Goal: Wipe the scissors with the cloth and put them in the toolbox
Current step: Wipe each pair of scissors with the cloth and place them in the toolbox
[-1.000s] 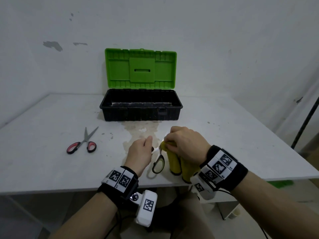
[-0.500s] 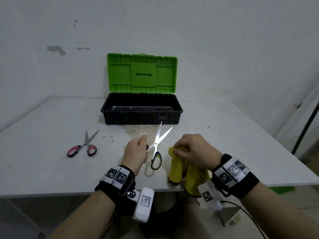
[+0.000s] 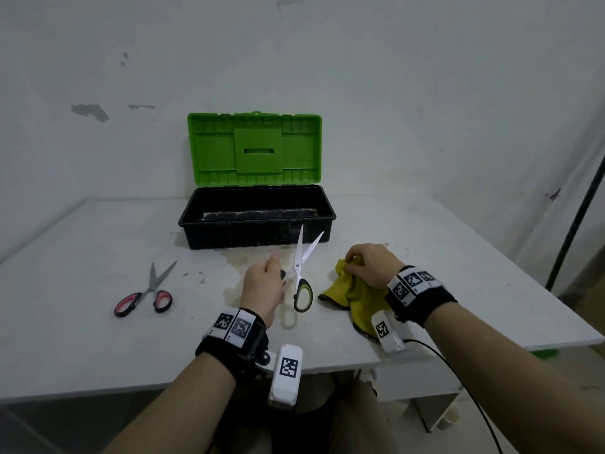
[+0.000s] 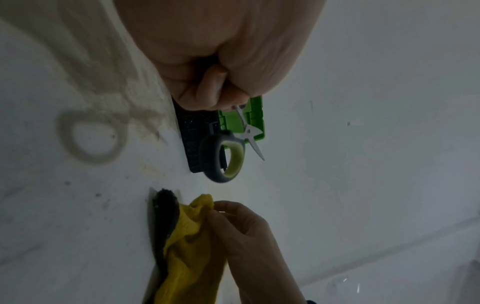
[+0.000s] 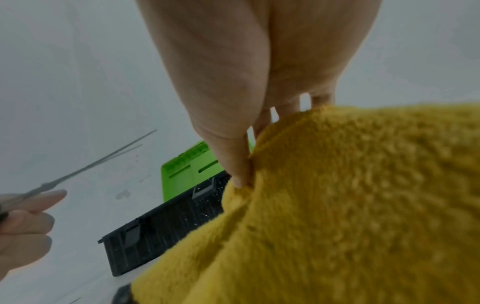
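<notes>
My left hand (image 3: 266, 283) grips one handle of the grey-and-yellow scissors (image 3: 302, 273) and holds them above the table, blades spread and pointing toward the toolbox (image 3: 258, 221). In the left wrist view the free handle loop of these scissors (image 4: 223, 158) hangs below my curled fingers (image 4: 210, 92). My right hand (image 3: 370, 265) pinches the yellow cloth (image 3: 350, 293), which lies bunched on the table to the right of the scissors. The cloth (image 5: 350, 205) fills the right wrist view. The black toolbox stands open with its green lid (image 3: 255, 149) upright. A red-handled pair of scissors (image 3: 147, 293) lies at the left.
The white table (image 3: 98, 339) carries a pale stain (image 3: 248, 260) in front of the toolbox. The wall stands close behind the box. A dark pole (image 3: 576, 231) leans at the far right. The table's front edge runs just under my wrists.
The cloth has come off the scissors. My left hand lifted the scissors up with blades spread, and my right hand carried the cloth to the right and laid it on the table.
</notes>
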A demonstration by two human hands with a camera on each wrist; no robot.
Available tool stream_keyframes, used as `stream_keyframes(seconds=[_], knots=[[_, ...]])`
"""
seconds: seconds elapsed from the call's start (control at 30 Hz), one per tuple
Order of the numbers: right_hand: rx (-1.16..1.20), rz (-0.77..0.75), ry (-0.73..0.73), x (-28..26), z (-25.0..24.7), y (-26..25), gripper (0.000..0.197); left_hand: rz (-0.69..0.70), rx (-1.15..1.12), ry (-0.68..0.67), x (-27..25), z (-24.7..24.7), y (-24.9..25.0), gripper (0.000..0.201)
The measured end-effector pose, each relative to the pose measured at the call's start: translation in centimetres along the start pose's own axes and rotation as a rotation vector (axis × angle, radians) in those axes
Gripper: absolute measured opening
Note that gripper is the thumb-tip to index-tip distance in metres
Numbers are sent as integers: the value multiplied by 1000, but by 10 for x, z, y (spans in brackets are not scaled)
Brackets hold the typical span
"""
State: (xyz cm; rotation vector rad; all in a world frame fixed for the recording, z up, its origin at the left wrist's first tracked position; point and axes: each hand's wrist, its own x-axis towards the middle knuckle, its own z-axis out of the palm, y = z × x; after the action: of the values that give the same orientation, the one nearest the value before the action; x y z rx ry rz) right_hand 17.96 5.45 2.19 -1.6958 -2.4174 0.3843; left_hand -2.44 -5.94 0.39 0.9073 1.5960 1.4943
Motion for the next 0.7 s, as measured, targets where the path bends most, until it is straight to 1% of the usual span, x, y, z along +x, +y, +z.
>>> stream_keyframes(seconds=[0.07, 0.13, 0.17, 0.23, 0.3, 0.33, 0.4, 0.47, 0.53, 0.7], knots=[[-79, 14, -8, -3, 0, -1, 29, 10, -17, 12, -1, 5, 2, 37], [-83, -9, 39, -11, -3, -8, 39, 17, -42, 27, -1, 9, 5, 36], [-30, -35, 67, -18, -5, -14, 43, 20, -55, 36, -1, 12, 6, 35], [197, -108, 61, -35, -6, -29, 47, 25, -92, 51, 1, 18, 9, 37], [468, -153, -20, -53, -5, -44, 42, 28, -144, 58, 2, 25, 13, 40], [555, -156, -53, -59, -4, -50, 37, 29, -166, 59, 2, 28, 15, 41], [653, -162, -63, -65, -2, -57, 27, 34, -204, 49, 0, 32, 17, 42], [724, -171, -41, -66, -5, -58, 24, 62, -200, 19, -1, 31, 18, 43], [748, -168, -14, -64, -12, -55, 21, 91, -151, -33, -2, 23, 16, 41], [779, -147, 6, -59, -20, -49, 19, 165, -22, -202, -1, -6, 8, 21]])
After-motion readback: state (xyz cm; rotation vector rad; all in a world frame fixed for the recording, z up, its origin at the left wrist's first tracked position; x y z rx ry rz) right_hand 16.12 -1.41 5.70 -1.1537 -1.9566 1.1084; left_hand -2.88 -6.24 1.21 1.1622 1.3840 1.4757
